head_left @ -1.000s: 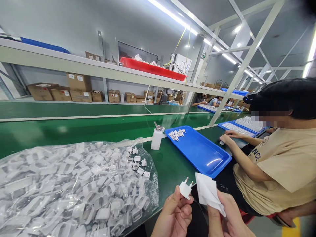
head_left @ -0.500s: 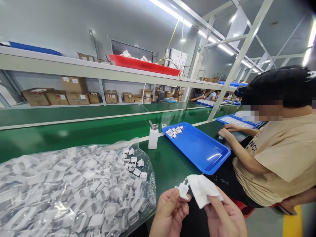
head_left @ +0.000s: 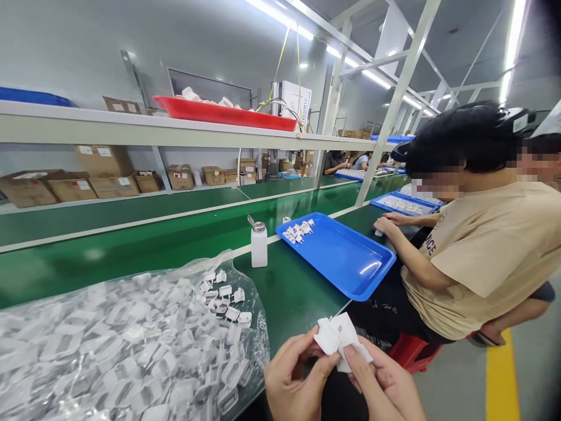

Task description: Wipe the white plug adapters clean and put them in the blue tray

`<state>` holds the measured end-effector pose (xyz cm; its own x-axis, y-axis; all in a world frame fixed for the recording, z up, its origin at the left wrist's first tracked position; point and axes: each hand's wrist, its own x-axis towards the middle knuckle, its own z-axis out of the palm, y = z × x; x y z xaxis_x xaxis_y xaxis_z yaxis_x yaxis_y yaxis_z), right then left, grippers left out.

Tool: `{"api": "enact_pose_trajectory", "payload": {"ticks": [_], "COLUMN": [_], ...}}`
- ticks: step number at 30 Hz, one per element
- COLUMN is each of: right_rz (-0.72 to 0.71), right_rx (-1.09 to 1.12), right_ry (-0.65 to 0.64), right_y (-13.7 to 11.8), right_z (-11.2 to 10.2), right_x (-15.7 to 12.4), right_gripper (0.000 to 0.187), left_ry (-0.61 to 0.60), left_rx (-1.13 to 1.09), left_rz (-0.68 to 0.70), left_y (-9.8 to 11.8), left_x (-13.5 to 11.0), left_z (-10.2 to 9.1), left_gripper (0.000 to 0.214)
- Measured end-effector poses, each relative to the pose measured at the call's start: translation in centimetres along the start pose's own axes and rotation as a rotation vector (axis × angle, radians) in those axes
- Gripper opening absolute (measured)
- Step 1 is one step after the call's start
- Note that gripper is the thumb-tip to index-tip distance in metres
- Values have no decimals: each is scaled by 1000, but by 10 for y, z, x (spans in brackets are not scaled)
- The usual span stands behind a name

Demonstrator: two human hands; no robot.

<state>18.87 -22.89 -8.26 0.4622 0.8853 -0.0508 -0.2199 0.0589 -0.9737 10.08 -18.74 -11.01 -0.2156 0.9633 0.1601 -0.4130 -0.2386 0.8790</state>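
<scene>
Left hand (head_left: pixel 293 380): closed, thumb and fingers pinching a small white plug (head_left: pixel 325 339), held low in front of the body just off the near edge of the table (head_left: pixel 298 298).
Right hand (head_left: pixel 382 383): closed on a white wipe (head_left: pixel 349 345), pressing it against the pin side of the plug; the pins were mostly hidden under it.
Step in hand: wiping, by the look of it, with wipe and plug touching and both hands tight together.
Next move calls for: a firm pinch on the plug body so that it wouldn't twist while the wipe worked round the pins.
Against a second earlier: plug and wipe had been apart with both pins standing clear; now they met, the hands had drawn in, and the view had swung so that everything sat further left.
Bag (head_left: pixel 131 345): clear plastic, heaped with white plug parts, lying on the table at the left with its mouth open.
Bottle (head_left: pixel 259 247): white dispenser, upright, between the bag and the tray.
Blue tray (head_left: pixel 350 266): a small cluster of finished plugs (head_left: pixel 298 231) in its far corner.
Co-worker (head_left: pixel 482 251): seated at the right in a tan shirt, hands on the table edge.
Shelf (head_left: pixel 87 126): above the green belt, carrying a red tray (head_left: pixel 223 113).
</scene>
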Motion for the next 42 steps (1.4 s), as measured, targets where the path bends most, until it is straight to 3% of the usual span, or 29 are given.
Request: {"api": "enact_pose_trajectory", "payload": {"ticks": [2, 5, 11, 18, 22, 25, 29, 31, 34, 36, 39, 42], "right_rz": [17, 75, 204, 203, 148, 162, 113, 107, 122, 157, 174, 162], "right_rx": [16, 77, 291, 316, 325, 331, 325, 326, 289, 240, 165, 111], "right_ry": [-72, -197, -240, -289, -229, -168, -15, 26, 22, -7, -46, -53], "right_y": [1, 6, 9, 11, 10, 5, -5, -8, -8, -5, 0, 2], "right_z": [-2, -12, -22, -22, -15, -21, -46, -57, -69, -74, -82, -88], "right_x": [1, 8, 16, 20, 28, 41, 62, 71, 81, 85, 91, 95], "right_gripper": [44, 39, 23, 22, 22, 24, 30, 36, 44, 49, 53, 53], "left_ry": [20, 63, 178, 134, 8, -51, -236, -400, -470, -513, -594, -656], "left_rx": [117, 176, 257, 253, 244, 305, 599, 787, 942, 1047, 1159, 1202], "left_rz": [197, 378, 541, 508, 398, 267, 75, 89, 137, 150, 137, 125], "left_y": [0, 0, 1, 6, -5, -18, -35, -44, -63, -77, -96, -107], "left_x": [-1, -3, -7, -4, -3, 10, 56, 84, 116, 131, 148, 155], "left_z": [-2, -3, -2, -3, -7, -5, 29, 61, 110, 132, 147, 147], "left_gripper": [28, 31, 33, 38, 32, 28, 26, 31, 29, 23, 29, 35]}}
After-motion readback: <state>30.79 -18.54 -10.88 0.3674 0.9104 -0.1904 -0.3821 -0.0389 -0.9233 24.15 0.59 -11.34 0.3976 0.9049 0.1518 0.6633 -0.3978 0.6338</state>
